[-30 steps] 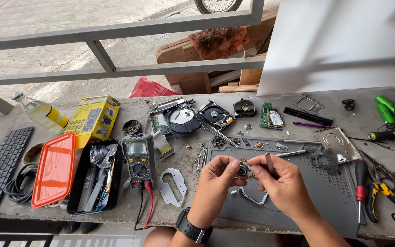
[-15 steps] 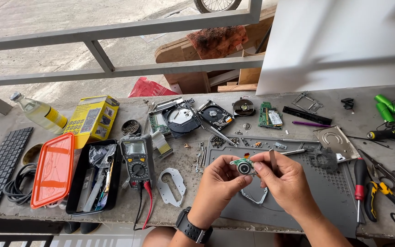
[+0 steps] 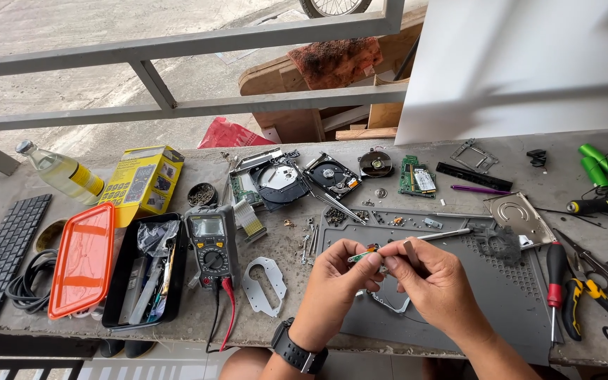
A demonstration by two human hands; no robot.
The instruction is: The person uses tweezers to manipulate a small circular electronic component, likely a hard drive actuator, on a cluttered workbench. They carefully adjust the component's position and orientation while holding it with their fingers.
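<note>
A grey concrete tabletop (image 3: pixel 459 158) runs along a metal railing (image 3: pixel 177 105), with bare ground beyond it and a white panel (image 3: pixel 522 63) leaning at the far right. In front of me lies a dark grey work mat (image 3: pixel 515 295), and my two hands meet just above its near left part.

My left hand (image 3: pixel 336 281), a black watch (image 3: pixel 297 350) on its wrist, pinches a small green circuit piece (image 3: pixel 364 255) between thumb and fingertips; my grip there is clamped on it. My right hand (image 3: pixel 434 281) touches the same piece from the other side with thumb and forefinger closed together on its end, so the piece is held up off the mat between both hands. A thin silver tool (image 3: pixel 445 234) lies on the mat just behind my right fingers, and a bent metal bracket (image 3: pixel 392 304) rests beneath my hands.

To the left stand a multimeter (image 3: pixel 209 243) with red and black leads, a flat metal plate with a cutout (image 3: pixel 263 285), a black tray of odds (image 3: pixel 146 271) with its orange lid (image 3: pixel 82 260) beside it, a yellow box (image 3: pixel 142 179), a glass bottle (image 3: pixel 61 171) and a black keyboard (image 3: pixel 1 264). Opened disk drives (image 3: pixel 297 179) lie at the back. A red-handled screwdriver (image 3: pixel 556 278) and yellow pliers (image 3: pixel 592 295) sit to the right, and green cylinders (image 3: pixel 599 162) farther back.
</note>
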